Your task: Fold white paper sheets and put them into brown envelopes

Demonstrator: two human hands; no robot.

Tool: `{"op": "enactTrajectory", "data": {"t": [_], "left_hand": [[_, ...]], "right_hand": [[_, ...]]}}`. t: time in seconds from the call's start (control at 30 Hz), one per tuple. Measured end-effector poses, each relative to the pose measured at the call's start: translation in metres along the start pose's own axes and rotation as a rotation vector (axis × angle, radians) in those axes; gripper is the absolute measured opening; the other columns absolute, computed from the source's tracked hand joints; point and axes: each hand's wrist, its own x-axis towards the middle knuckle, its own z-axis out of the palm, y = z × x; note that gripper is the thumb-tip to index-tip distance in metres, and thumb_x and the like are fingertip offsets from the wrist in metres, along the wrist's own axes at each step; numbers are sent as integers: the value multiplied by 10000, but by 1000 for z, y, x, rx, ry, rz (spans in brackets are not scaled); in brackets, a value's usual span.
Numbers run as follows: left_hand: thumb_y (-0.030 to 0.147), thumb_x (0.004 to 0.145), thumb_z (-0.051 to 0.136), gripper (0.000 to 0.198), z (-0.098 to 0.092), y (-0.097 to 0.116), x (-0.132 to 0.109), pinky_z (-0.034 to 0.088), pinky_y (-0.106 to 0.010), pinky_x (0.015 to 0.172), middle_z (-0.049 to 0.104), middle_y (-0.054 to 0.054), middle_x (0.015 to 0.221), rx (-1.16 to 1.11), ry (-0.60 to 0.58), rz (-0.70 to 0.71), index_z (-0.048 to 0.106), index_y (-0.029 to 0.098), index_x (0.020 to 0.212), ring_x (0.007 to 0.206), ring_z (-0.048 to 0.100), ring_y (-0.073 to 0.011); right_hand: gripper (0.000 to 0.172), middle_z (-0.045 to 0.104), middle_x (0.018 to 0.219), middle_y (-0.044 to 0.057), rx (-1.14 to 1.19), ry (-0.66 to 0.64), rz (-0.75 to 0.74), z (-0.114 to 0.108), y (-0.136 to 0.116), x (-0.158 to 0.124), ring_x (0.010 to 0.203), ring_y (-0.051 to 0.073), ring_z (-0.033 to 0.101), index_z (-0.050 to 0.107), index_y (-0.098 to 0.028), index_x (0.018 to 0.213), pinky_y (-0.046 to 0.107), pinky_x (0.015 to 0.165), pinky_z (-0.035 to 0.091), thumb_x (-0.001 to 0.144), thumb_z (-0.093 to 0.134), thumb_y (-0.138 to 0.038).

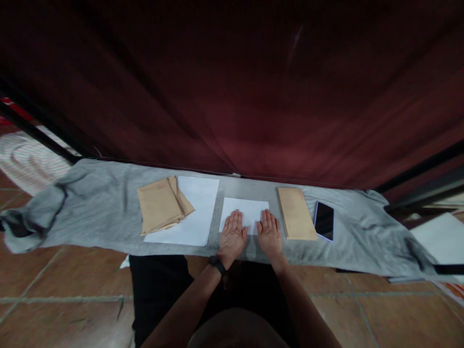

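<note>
My left hand (pixel 232 233) and my right hand (pixel 269 231) lie flat, palms down, fingers stretched out, on the near edge of a small white sheet of paper (pixel 246 210). The sheet rests on a grey cloth (pixel 101 208) spread over a narrow surface. A black band sits on my left wrist. Neither hand grips anything.
Left of the sheet lies a larger white paper (pixel 197 212) with several tan envelopes (pixel 161 204) on it. To the right are a single tan envelope (pixel 296 212) and a dark phone (pixel 324 220). A dark red curtain (pixel 253 96) hangs behind. Tiled floor (pixel 54 290) lies below.
</note>
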Motion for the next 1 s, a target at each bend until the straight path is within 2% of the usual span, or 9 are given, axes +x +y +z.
{"op": "enactTrajectory", "data": {"t": [0.13,0.23,0.43,0.57,0.73,0.83,1.0], "left_hand": [[322,1025,319,581,-8,-18,-6,245,-451,1246,325,-157,1613,48,25,-66,339,60,1543,1523,246,-253],[320,1019,335,585,-10,-25,-9,256,-457,1242,325,-171,1609,69,46,-96,354,41,1532,1516,265,-269],[302,1006,353,588,-7,-25,-9,271,-473,1236,330,-178,1603,94,60,-106,362,33,1529,1511,277,-280],[300,1006,340,593,-6,-25,-9,283,-481,1230,329,-174,1603,103,68,-103,341,42,1540,1513,270,-276],[309,1008,334,591,-7,-26,-10,265,-509,1236,345,-179,1595,106,61,-98,350,45,1536,1516,265,-280],[329,1019,316,583,-9,-18,1,228,-525,1249,365,-172,1591,79,49,-87,364,52,1530,1522,251,-280],[365,1047,255,578,-7,1,39,228,-447,1262,374,-131,1602,-48,-32,55,348,77,1541,1523,256,-230]], "right_hand": [[536,461,1529,213,3,28,13,2,-1,0,1406,299,447,397,-58,1520,490,1141,324,1065,296,-322],[526,475,1519,208,-6,21,17,2,-1,-1,1403,301,449,417,-60,1508,502,1141,319,1063,303,-315],[502,489,1515,184,7,-36,62,1,-7,17,1409,300,446,454,-83,1492,518,1165,288,1053,340,-300],[497,443,1561,120,83,-118,-34,5,-24,38,1437,269,412,445,-122,1506,451,1178,297,1058,316,-295],[503,406,1587,85,100,-196,-80,13,-34,46,1471,264,356,417,-155,1527,484,1210,239,1061,320,-315],[515,373,1605,75,80,-231,-75,15,-33,44,1486,260,326,385,-164,1544,493,1219,223,1059,312,-319],[550,303,1638,67,29,-286,-111,11,-31,42,1500,253,300,329,-176,1568,485,1228,218,1020,332,-225]]}}
